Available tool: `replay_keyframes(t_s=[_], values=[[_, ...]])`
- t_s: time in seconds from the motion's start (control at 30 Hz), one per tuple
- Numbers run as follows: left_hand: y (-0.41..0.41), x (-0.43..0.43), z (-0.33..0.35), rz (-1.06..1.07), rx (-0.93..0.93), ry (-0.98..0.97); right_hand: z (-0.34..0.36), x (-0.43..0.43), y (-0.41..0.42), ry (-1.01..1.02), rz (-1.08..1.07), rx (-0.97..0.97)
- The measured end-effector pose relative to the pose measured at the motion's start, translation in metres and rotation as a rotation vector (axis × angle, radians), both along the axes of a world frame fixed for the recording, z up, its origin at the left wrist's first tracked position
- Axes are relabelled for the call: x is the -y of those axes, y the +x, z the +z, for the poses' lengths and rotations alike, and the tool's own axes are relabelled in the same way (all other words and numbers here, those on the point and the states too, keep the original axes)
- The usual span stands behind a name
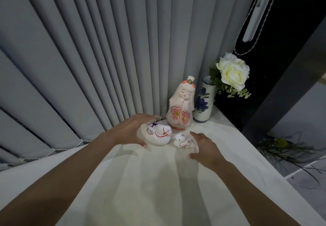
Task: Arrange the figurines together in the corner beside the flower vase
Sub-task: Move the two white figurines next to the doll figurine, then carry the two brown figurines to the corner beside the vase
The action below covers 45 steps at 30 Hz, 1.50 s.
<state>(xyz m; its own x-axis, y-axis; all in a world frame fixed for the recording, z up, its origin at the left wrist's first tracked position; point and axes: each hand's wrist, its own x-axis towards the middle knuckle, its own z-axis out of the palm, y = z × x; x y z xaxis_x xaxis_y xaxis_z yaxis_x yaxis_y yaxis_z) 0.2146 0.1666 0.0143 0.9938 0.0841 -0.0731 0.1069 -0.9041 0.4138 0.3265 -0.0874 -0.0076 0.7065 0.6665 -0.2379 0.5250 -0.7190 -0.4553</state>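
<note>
White worktop (158, 190) runs toward grey blinds (88, 49). Both hands are spread open: left hand (130, 132) cups a ram figurine (158, 135), right hand (206, 148) beside a small figurine (184, 140). Behind stands a doll (180, 107), touching the vase (203, 102) in the corner.

Dim, perhaps softly blurred, edge-warped.
</note>
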Motion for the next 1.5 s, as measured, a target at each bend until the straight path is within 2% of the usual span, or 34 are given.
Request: replay_keyframes(t_s=[0.27,0.53,0.77,0.9,1.07,1.3,1.5], values=[[-0.078,0.018,0.014,0.048,0.055,0.059,0.020,0.032,-0.057,-0.020,0.004,0.065],[-0.162,0.058,0.008,0.047,0.041,-0.020,0.027,0.070,-0.119,-0.064,-0.006,0.068],[-0.212,0.111,-0.013,0.002,-0.045,-0.151,0.023,0.101,-0.162,-0.152,0.111,-0.068],[-0.225,0.153,-0.031,0.059,-0.021,-0.284,0.017,0.114,-0.180,-0.105,0.147,-0.144],[-0.233,0.204,-0.061,0.258,0.031,-0.460,-0.007,0.125,-0.193,-0.001,0.074,-0.196],[-0.233,0.233,-0.085,0.472,0.145,-0.497,-0.025,0.122,-0.200,0.170,0.031,-0.212],[-0.226,0.235,-0.089,0.496,0.257,-0.501,-0.046,0.121,-0.197,0.275,-0.004,-0.216]])
